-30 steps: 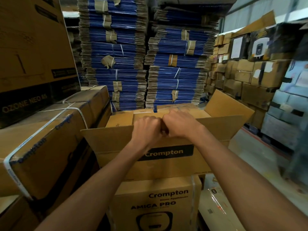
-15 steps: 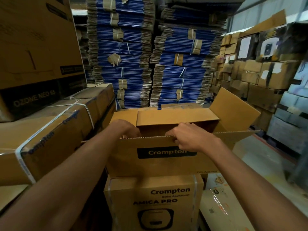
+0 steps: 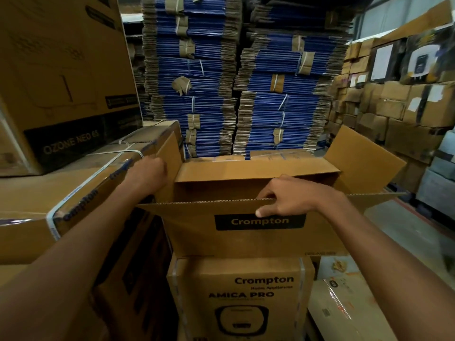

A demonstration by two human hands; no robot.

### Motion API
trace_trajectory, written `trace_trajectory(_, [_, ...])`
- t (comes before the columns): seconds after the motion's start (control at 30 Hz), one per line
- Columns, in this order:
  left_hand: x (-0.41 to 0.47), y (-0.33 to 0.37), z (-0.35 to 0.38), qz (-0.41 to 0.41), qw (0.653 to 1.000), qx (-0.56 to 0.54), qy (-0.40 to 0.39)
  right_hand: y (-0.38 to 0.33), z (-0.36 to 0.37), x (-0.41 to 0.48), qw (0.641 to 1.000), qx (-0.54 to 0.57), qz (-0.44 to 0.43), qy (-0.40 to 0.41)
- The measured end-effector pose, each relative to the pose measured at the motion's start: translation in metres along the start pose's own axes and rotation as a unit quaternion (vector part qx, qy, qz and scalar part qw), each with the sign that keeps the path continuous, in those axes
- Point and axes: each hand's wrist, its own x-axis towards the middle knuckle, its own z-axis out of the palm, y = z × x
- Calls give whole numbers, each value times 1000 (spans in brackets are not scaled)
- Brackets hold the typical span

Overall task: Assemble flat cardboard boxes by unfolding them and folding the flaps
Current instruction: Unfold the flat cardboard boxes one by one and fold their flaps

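A brown Crompton cardboard box (image 3: 246, 239) stands open on top of a sealed Amica Pro carton (image 3: 241, 299). My right hand (image 3: 288, 198) pinches the top edge of the near flap, thumb on the outer face and fingers over the edge. My left hand (image 3: 150, 172) grips the upright left side flap (image 3: 170, 158), its fingertips hidden behind the flap. The far flap (image 3: 256, 171) lies folded inward over the opening. The right side flap (image 3: 362, 156) stands out and up to the right.
Strapped Crompton cartons (image 3: 73, 193) are stacked close on the left under a large Ozone Neo carton (image 3: 61, 77). Tall bundles of flat blue cardboard (image 3: 236, 77) rise behind. More boxes (image 3: 398, 114) line the right wall; a wrapped carton (image 3: 344, 311) lies on the floor.
My hands parted from the middle of the near flap. The left hand went out to the left side flap, which now stands upright. The right hand stayed on the near flap's edge.
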Motion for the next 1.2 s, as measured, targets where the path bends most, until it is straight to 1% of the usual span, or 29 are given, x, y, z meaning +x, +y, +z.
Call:
trace_trajectory(0.07, [-10,-11,6,-27,998,-50,0,-3,-11,-1,998,27,13,-52])
trace_trajectory(0.1, [-16,-13,8,-31,998,-61,7,-4,-16,0,995,58,23,-73])
trace_trajectory(0.2, [-26,-13,16,-21,996,-75,45,2,-29,14,969,198,91,-119])
trace_trajectory(0.23, [-29,-12,18,-14,996,-69,52,6,-30,22,961,217,109,-131])
trace_trajectory(0.27, [-32,-10,20,-7,997,-60,56,9,-30,31,960,209,124,-139])
trace_trajectory(0.33, [-36,-8,23,3,997,-47,62,14,-22,50,967,140,159,-144])
trace_trajectory(0.4, [-41,-8,24,4,998,-32,59,18,-9,64,965,81,195,-154])
trace_trajectory(0.5, [-46,-11,25,-1,998,-26,58,20,3,76,964,46,215,-149])
trace_trajectory(0.53, [-48,-13,26,-3,998,-31,59,21,2,80,968,41,210,-129])
trace_trajectory(0.57, [-50,-14,26,-4,998,-36,59,23,-1,85,975,32,200,-90])
trace_trajectory(0.63, [-52,-17,28,-2,997,-50,54,25,-7,97,982,-11,183,39])
trace_trajectory(0.67, [-52,-17,29,-3,997,-61,48,27,-11,102,977,-25,185,99])
trace_trajectory(0.7, [-51,-17,29,-5,997,-71,42,28,-15,105,971,-34,190,139])
trace_trajectory(0.73, [-49,-19,30,-8,996,-80,36,29,-19,109,967,-39,195,160])
trace_trajectory(0.83, [-45,-20,28,-16,994,-103,25,39,-29,119,958,-47,208,193])
trace_trajectory(0.9, [-44,-20,28,-11,994,-103,26,48,-37,130,955,-49,223,189])
trace_trajectory(1.0, [-45,-17,30,28,996,-78,30,63,-45,151,954,-74,243,158])
trace_trajectory(1.07, [-45,-16,32,59,995,-72,25,69,-46,160,956,-59,234,163])
trace_trajectory(1.13, [-45,-17,32,68,995,-72,20,71,-44,167,955,-24,212,204])
trace_trajectory(1.2, [-42,-22,30,62,995,-71,18,70,-42,174,942,-11,180,284])
